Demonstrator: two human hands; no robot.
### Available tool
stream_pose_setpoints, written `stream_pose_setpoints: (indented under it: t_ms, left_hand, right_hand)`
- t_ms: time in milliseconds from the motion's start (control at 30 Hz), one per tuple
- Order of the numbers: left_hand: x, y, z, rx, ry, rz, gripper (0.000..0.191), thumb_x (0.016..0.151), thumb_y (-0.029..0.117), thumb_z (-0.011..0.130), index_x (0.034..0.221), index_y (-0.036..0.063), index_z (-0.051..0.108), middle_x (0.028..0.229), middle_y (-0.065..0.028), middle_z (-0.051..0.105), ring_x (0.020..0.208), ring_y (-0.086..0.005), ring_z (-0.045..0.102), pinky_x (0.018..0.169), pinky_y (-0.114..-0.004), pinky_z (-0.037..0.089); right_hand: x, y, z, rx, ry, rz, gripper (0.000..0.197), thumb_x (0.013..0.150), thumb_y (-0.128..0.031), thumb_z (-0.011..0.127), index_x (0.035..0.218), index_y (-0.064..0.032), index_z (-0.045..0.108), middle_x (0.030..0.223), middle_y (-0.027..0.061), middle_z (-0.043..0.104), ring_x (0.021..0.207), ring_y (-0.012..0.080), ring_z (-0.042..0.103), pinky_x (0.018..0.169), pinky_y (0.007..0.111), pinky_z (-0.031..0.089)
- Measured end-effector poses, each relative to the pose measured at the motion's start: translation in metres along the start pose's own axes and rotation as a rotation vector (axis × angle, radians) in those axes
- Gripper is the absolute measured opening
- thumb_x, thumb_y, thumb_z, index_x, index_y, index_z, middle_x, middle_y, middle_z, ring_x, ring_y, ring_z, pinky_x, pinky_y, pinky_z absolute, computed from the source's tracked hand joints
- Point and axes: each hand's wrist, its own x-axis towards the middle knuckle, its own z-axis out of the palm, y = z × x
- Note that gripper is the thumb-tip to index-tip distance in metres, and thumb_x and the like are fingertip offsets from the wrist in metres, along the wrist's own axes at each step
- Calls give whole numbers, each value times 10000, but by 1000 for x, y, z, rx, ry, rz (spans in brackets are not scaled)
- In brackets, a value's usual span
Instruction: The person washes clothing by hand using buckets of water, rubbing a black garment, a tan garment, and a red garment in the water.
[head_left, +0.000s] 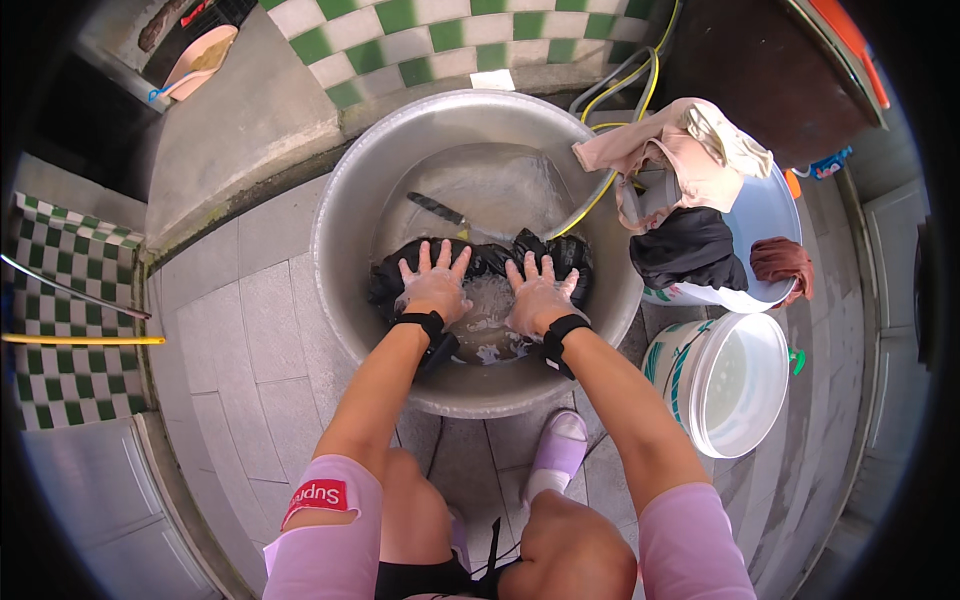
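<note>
A wide metal basin (480, 401) stands before me with shallow water in it. Wet black cloth (486, 259) lies across the water and bears pale lettering at its right end. My left hand (435, 283) is palm down with fingers spread, at the left part of the cloth. My right hand (541, 296), also spread, is at the right part. Whether the palms press on it is hidden. Both hands look wet or thinly gloved, and neither grips anything. Beyond them a hose nozzle with a black handle (435, 207) lies in the water.
A grey and yellow hose (585, 211) enters over the basin's right rim. Garments hang over a bucket (765, 202) at right: a beige one (705, 176), a black one (686, 251) and a brown cloth (782, 262). A white bucket (705, 390) stands nearer. Left is a concrete ledge (240, 120).
</note>
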Motion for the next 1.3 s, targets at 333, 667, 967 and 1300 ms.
stream_pose_setpoints:
  t_ms: [333,667,967,1300]
  left_hand:
    - [25,1,12,58,-335,-36,998,876,460,751,1684,239,210,1747,-66,217,1608,-409,146,1214,-753,148]
    - [23,55,8,157,-391,42,946,798,395,833,1620,264,383,1587,-113,487,1487,-428,421,1188,-768,199]
    - [-22,53,5,-396,-201,531,347,792,236,805,1029,-1,714,905,-72,740,880,-252,726,785,-382,559]
    - [-130,19,-143,-1719,-147,390,497,725,-56,730,1215,-28,654,1053,-21,675,890,-98,626,810,-265,526]
  right_hand:
    - [32,-3,8,-110,-161,-75,922,898,-137,644,1691,-160,174,1733,130,227,1612,374,145,1226,743,57]
    - [39,22,17,-116,-48,-292,265,887,-157,629,1073,-68,795,1200,178,750,1214,351,680,1242,672,165]
    - [14,56,-13,403,388,-104,210,849,-109,714,1051,-135,767,1095,160,764,1113,348,705,1207,613,306]
    - [-3,88,3,1247,260,-196,640,1099,-524,446,1376,31,605,1382,209,653,1324,271,585,1141,358,406]
